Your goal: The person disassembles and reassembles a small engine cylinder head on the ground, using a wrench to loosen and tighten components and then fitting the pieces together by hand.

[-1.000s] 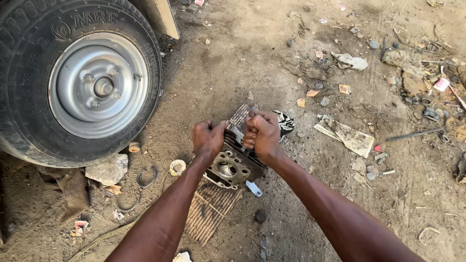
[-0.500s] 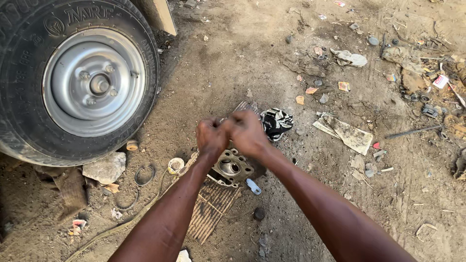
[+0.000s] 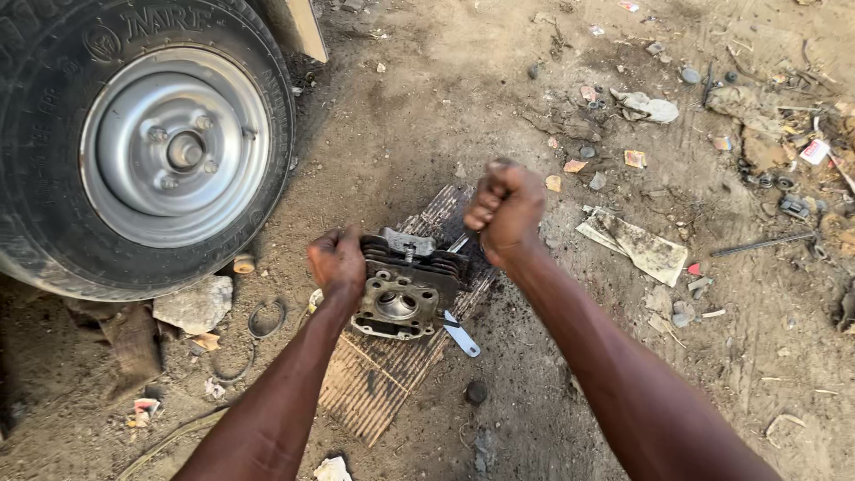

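A grey finned engine cylinder head (image 3: 401, 298) lies on a ribbed brown mat (image 3: 378, 392) on the dirt. My left hand (image 3: 337, 263) grips its left edge, fingers curled over the fins. My right hand (image 3: 506, 209) is a closed fist raised just above and to the right of the head. It seems to hold a thin tool: a dark tip shows above the fist and a slim metal shaft (image 3: 460, 241) points down toward the head. A small flat silver spanner (image 3: 461, 336) lies on the mat beside the head.
A vehicle wheel (image 3: 174, 147) with a grey steel rim stands at the left. Below it are a stone (image 3: 194, 303) and wire rings (image 3: 265, 318). Crumpled paper (image 3: 634, 242), a metal rod (image 3: 761, 244) and scattered litter lie to the right.
My right hand has lifted up and to the right, away from the left hand. The left hand stays on the cylinder head's left side.
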